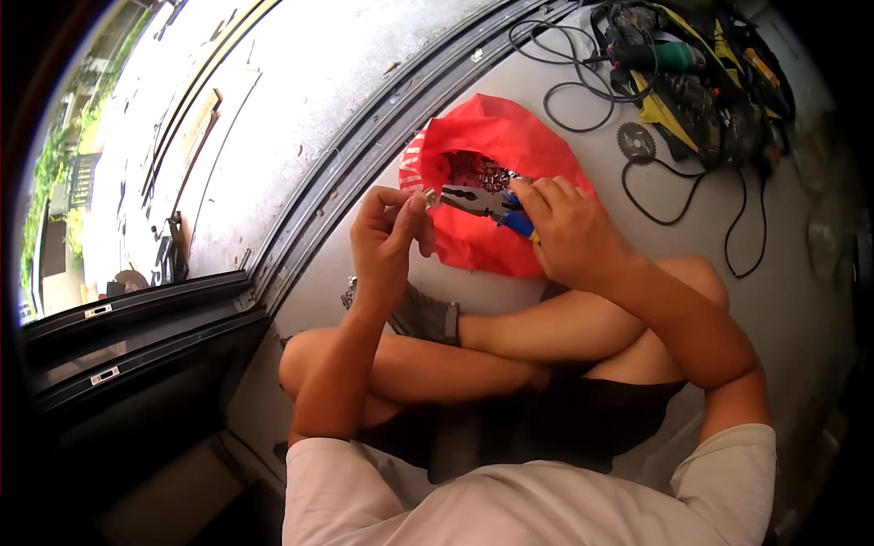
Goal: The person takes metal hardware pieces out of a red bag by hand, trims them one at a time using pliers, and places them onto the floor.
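My left hand [393, 227] pinches a small silvery metal piece [430, 198] between thumb and fingertips. Just right of it are the jaws of pliers [472, 207], whose blue and yellow handles are in my right hand [569, 227]; whether the jaws touch the piece is hard to tell. Beneath both hands lies a red bag [492, 127], spread open, with many small shiny metal pieces [473, 166] inside. It rests on the pale floor in front of my crossed legs [437, 364].
A green power tool [678, 56], yellow-and-black bags [728, 100], coiled cables and a round saw blade [635, 143] lie at the upper right. Metal door tracks [309, 209] run along the left, beside a dark framed panel [137, 346] and a bright outdoor area with tools [168, 246].
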Available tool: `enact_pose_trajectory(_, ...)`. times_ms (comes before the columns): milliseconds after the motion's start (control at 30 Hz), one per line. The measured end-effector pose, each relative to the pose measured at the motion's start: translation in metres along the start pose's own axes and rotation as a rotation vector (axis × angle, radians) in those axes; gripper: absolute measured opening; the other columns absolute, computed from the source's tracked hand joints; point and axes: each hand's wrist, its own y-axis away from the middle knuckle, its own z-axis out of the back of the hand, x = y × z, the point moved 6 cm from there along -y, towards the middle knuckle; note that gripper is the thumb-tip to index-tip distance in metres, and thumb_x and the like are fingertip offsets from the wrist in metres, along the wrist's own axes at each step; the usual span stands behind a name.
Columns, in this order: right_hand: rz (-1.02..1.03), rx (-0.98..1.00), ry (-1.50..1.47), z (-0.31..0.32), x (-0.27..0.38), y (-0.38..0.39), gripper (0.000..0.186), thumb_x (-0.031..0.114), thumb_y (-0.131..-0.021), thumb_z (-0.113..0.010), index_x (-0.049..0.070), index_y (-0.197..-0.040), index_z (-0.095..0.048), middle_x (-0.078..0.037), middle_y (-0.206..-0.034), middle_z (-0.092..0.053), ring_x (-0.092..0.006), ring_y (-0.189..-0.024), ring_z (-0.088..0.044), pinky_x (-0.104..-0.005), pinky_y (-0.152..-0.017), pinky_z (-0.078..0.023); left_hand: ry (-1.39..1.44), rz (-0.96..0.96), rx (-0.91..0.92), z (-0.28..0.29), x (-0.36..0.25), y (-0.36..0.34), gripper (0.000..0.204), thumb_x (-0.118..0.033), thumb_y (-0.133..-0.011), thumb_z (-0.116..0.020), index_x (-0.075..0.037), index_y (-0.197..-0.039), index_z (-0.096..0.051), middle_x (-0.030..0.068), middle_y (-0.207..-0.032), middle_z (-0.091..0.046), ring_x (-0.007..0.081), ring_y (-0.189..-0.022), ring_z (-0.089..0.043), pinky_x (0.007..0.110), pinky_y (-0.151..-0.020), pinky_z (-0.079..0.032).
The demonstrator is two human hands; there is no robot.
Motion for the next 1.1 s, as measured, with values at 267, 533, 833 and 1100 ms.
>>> enact_pose_trajectory(267, 0.054, -0.016, 0.05, 0.004, 0.002, 0.0, 0.058, 0.004, -0.08, -0.062, -0.005, -0.136, -0.054, -0.018, -0.111, -0.059, -0.0342, -0.099, -0.058, -0.0436, -0.084, -0.049, -0.098, -0.072, 0.04, -0.006, -0.004, 0.003, 0.019, -0.013, -0.104, -0.064, -0.002, -0.095, -0.052, 0.007, -0.066, -0.06, 0.0122, -0.054, -0.056, 0.026, -0.054, -0.044)
enact_pose_trajectory(533, 0.1, -0.071, 0.073, 0.005, 0.003, 0.003, 0.043, 0.012, -0.086, -0.061, -0.006, -0.125, -0.056, -0.017, -0.101, -0.06, -0.0307, -0.092, -0.058, -0.0405, -0.075, -0.05, -0.111, -0.104, 0.055, -0.01, -0.004, 0.009, 0.017, -0.009, -0.105, -0.062, -0.002, -0.095, -0.05, 0.0099, -0.068, -0.063, 0.0135, -0.056, -0.059, 0.026, -0.055, -0.047)
enact_pose_trajectory(833, 0.088, -0.075, 0.052, 0.002, 0.001, 0.007, 0.039, 0.013, -0.088, -0.061, -0.006, -0.121, -0.054, -0.019, -0.101, -0.058, -0.0327, -0.091, -0.061, -0.0392, -0.076, -0.055, -0.061, -0.089, 0.048, -0.011, -0.007, 0.014, 0.017, -0.004, -0.104, -0.062, -0.002, -0.093, -0.049, 0.0102, -0.067, -0.063, 0.013, -0.054, -0.059, 0.026, -0.053, -0.047)
enact_pose_trajectory(1100, 0.095, -0.074, 0.009, 0.006, 0.0, 0.009, 0.041, 0.013, -0.087, -0.063, -0.005, -0.123, -0.056, -0.021, -0.104, -0.06, -0.0339, -0.091, -0.063, -0.0423, -0.078, -0.055, -0.007, -0.091, 0.077, -0.013, -0.011, 0.019, 0.016, -0.001, -0.102, -0.063, -0.001, -0.094, -0.05, 0.0107, -0.069, -0.065, 0.0122, -0.056, -0.059, 0.026, -0.054, -0.048)
